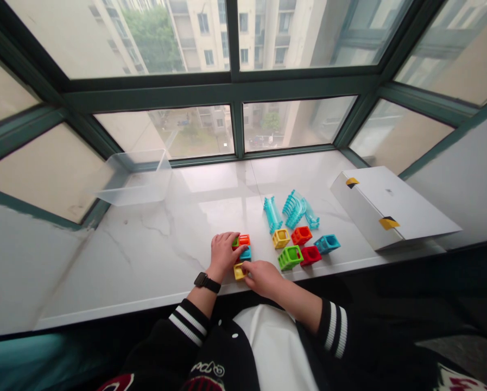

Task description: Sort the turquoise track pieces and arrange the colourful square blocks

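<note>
On the marbled sill (165, 271), the left hand (225, 252) clasps a green-orange-blue block cluster (246, 253); the right hand (263, 278) pinches a yellow block (239, 272), best kept square to it

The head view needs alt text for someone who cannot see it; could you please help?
The left hand holds clustered coloured blocks on a white window ledge while the right hand grips a yellow block; other blocks and turquoise pieces lie to the right.
</note>
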Action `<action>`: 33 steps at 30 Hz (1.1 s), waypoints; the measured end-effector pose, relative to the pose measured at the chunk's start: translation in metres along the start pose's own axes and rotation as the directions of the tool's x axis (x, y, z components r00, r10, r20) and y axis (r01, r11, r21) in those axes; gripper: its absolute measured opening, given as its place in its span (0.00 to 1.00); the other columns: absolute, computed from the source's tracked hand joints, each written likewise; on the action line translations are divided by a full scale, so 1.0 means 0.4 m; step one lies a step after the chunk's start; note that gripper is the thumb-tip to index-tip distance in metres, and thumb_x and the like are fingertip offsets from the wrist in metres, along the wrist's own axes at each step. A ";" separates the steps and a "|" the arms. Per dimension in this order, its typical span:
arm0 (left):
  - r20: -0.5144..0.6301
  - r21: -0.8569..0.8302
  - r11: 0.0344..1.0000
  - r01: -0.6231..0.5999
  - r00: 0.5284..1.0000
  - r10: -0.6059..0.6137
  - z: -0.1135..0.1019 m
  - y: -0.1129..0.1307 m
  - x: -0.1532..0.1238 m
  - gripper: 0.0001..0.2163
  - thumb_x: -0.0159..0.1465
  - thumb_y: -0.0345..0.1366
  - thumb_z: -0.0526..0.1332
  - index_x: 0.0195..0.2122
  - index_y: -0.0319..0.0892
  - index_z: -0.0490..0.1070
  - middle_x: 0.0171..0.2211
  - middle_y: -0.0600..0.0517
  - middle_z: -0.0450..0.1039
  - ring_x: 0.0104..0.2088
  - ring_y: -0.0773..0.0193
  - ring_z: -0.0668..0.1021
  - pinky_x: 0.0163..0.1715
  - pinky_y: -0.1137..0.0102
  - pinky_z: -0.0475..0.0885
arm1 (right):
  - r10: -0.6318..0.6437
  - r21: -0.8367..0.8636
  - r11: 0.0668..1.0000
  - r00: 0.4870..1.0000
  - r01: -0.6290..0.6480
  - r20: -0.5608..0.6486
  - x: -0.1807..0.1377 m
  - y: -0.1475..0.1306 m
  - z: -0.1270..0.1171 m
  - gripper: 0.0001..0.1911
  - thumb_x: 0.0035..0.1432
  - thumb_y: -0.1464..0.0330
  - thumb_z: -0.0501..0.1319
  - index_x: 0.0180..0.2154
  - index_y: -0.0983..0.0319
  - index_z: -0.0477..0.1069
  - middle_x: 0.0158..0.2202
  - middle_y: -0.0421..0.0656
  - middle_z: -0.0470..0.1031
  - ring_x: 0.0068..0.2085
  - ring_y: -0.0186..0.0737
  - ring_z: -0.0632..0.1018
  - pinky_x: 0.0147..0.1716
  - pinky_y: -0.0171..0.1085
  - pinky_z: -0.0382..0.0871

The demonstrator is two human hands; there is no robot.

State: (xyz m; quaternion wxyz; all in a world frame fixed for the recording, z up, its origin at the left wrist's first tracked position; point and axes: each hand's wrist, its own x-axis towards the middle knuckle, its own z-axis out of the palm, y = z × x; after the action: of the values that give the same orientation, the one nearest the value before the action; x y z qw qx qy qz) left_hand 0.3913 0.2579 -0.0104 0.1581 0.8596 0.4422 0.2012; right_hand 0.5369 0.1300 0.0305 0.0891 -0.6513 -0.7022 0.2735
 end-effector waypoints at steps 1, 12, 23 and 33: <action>0.001 0.002 1.000 0.003 1.000 -0.003 -0.002 0.002 -0.001 0.19 0.66 0.50 0.67 0.56 0.50 0.76 0.55 0.46 0.79 0.55 0.47 0.76 0.60 0.53 0.63 | 0.001 0.010 1.000 1.000 -0.001 -0.005 -0.004 0.002 -0.004 0.09 0.64 0.67 0.62 0.46 0.56 0.76 0.41 0.45 0.84 0.41 0.47 0.83 0.37 0.37 0.66; 0.039 0.013 0.998 0.064 0.997 -0.065 -0.015 0.019 0.001 0.18 0.67 0.46 0.66 0.56 0.49 0.76 0.55 0.46 0.79 0.56 0.49 0.76 0.61 0.54 0.61 | -0.091 0.281 0.941 0.943 0.186 -0.319 -0.051 0.004 -0.096 0.05 0.63 0.66 0.68 0.39 0.58 0.73 0.37 0.41 0.81 0.37 0.40 0.80 0.38 0.37 0.70; 0.139 -0.074 0.991 0.109 0.985 -0.098 -0.034 0.038 -0.046 0.21 0.61 0.37 0.67 0.57 0.46 0.75 0.56 0.45 0.78 0.58 0.46 0.76 0.60 0.53 0.64 | -0.127 0.369 0.830 0.786 0.418 -0.605 -0.087 -0.004 -0.151 0.07 0.65 0.65 0.66 0.44 0.57 0.73 0.39 0.42 0.81 0.38 0.41 0.81 0.40 0.40 0.78; -0.094 -0.513 0.853 0.093 0.982 -0.164 -0.080 0.057 -0.079 0.16 0.70 0.38 0.57 0.57 0.46 0.74 0.58 0.44 0.74 0.62 0.50 0.74 0.65 0.50 0.65 | -0.114 0.389 0.803 0.756 0.452 -0.644 -0.095 -0.006 -0.150 0.07 0.62 0.73 0.63 0.42 0.57 0.73 0.39 0.41 0.80 0.39 0.39 0.82 0.41 0.38 0.81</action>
State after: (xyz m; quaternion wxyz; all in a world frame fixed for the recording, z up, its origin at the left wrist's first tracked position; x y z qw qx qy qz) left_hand 0.3750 0.2220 0.0211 0.3612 0.7408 0.4399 0.3567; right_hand 0.5689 0.1095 0.0905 0.5187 -0.5342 -0.6306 0.2191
